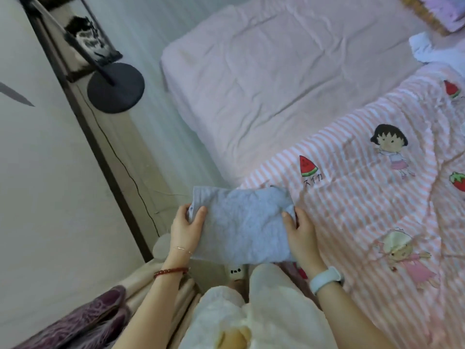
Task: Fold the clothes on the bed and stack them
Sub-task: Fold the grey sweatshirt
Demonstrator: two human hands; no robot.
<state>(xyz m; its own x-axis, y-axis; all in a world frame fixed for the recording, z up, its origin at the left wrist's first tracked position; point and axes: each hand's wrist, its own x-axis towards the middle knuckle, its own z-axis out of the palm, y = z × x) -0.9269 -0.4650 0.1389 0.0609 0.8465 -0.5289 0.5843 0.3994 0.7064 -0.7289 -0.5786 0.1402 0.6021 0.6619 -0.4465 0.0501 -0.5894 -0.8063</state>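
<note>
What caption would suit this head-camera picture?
Both hands, left and right, grip a folded light-blue garment beside a pink striped cartoon quilt.

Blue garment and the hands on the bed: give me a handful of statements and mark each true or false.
1. Both hands grip the light blue garment, the left hand at its left edge and the right hand at its right edge. True.
2. The garment is spread out flat at full length. False: it is folded into a compact rectangle.
3. The striped quilt carries cartoon figures and watermelon prints. True.
4. The right wrist wears a red bead bracelet. False: the right wrist has a pale blue band; the red beads are on the left wrist.
5. A round black stand base sits on the floor beside the bed. True.
</note>
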